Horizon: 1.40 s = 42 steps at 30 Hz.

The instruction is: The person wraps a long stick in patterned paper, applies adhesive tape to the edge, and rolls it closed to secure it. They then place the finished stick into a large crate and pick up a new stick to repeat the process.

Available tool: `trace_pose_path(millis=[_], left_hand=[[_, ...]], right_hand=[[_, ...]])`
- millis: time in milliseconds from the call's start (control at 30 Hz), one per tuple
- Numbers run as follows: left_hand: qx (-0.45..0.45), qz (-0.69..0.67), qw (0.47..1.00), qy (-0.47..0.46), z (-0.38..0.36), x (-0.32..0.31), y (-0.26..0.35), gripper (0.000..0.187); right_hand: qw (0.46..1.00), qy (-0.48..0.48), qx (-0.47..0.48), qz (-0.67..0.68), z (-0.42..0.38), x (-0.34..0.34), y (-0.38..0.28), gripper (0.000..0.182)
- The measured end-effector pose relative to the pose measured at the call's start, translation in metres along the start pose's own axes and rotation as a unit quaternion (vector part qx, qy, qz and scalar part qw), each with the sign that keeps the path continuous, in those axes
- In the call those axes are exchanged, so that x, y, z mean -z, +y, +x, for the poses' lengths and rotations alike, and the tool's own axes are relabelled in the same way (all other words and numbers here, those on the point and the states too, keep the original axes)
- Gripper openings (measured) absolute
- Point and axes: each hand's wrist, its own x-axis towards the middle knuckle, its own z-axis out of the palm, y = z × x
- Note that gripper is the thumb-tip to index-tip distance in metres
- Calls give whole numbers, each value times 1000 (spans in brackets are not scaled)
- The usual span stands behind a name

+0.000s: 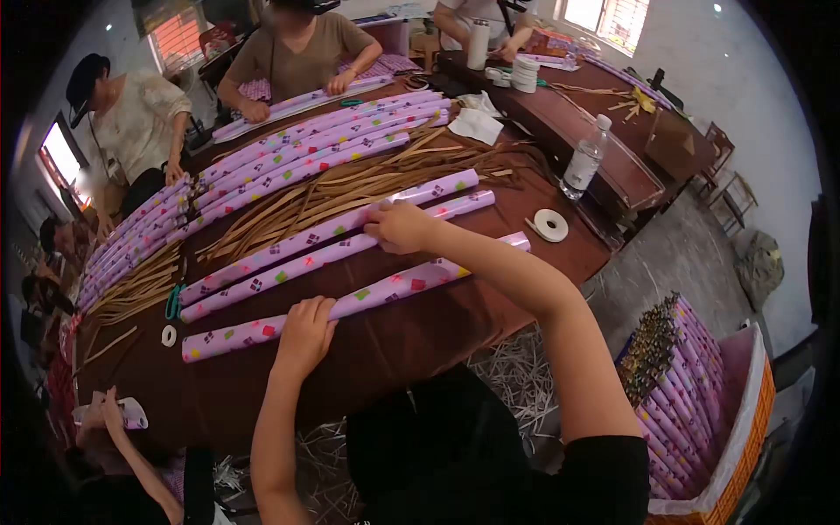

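Note:
Three purple rolls of patterned wrapping paper lie side by side across the table before me. My left hand (306, 331) is laid over the nearest roll (394, 289), fingers and thumb curled round its top. Further right, my right hand (401, 226) has its fingers bent onto the farthest roll (302, 242) of the three, near its right part. Under that wrist passes the middle roll (284, 273). The undersides of my fingers are hidden. Just left of the rolls are a white tape roll (168, 336) and green-handled scissors (173, 302).
Brown strips (324, 197) and more purple rolls (306, 144) cover the table's far side. A larger tape roll (550, 225) and a water bottle (584, 157) stand right. A basket (744, 437) of finished rolls is at lower right. Several people work around the table.

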Motion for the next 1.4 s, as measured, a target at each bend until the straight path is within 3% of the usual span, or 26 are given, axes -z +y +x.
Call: trace_pose_path(millis=[67,133,200,233,367,433,500,567,667,767,833,867,933,967,1100,1167,1200,1233,1300,1400], left_hand=[[3,14,1000,24,-4,3,8,39],[-3,25,999,43,-5,4,14,39],[-1,19,998,53,-7,3,14,38],[3,16,998,55,-8,2,14,38],[-8,9,997,83,-12,2,18,35],[-15,13,997,75,-16,2,22,34],[-11,12,997,76,-21,3,27,35],[-7,11,997,75,-26,6,33,36],[3,-5,997,72,-27,12,44,37],[70,32,988,133,-29,18,53,40],[93,23,994,43,-34,20,51,40],[99,25,994,45,-36,22,51,40],[77,16,996,33,-37,30,56,39],[81,17,996,32,-39,29,56,39],[57,68,994,58,-48,15,57,28],[35,98,991,88,-53,10,58,24],[25,108,989,97,-53,11,59,20],[10,119,987,107,-51,11,61,17],[-5,119,986,116,-51,14,64,15],[-26,169,975,140,-49,19,73,10]], right_hand=[[997,24,-6,-72,-5,2,-12,39],[995,-21,-59,-78,-12,19,-25,45],[988,127,-72,-45,-31,37,-25,33],[985,112,-112,-61,-42,40,-22,37],[992,59,-114,7,-92,53,2,40],[980,-35,-91,173,-108,61,-8,42],[983,-14,-70,170,-122,60,-28,45],[972,-110,-99,180,-128,73,-43,48],[982,-57,-81,159,-137,72,-59,43],[988,-20,-88,126,-145,70,-82,40],[987,51,-110,103,-148,66,-94,41],[988,51,-104,105,-150,65,-97,41],[990,101,-87,42,-152,63,-103,40],[991,99,-85,39,-154,63,-105,31],[986,117,-88,75,-152,81,-110,24],[963,8,-156,220,-155,85,-97,30],[945,4,-189,267,-148,93,-93,30],[944,8,-195,265,-141,93,-89,30],[928,-129,-222,271,-128,101,-79,31],[956,-213,-134,151,-105,97,-86,43]])
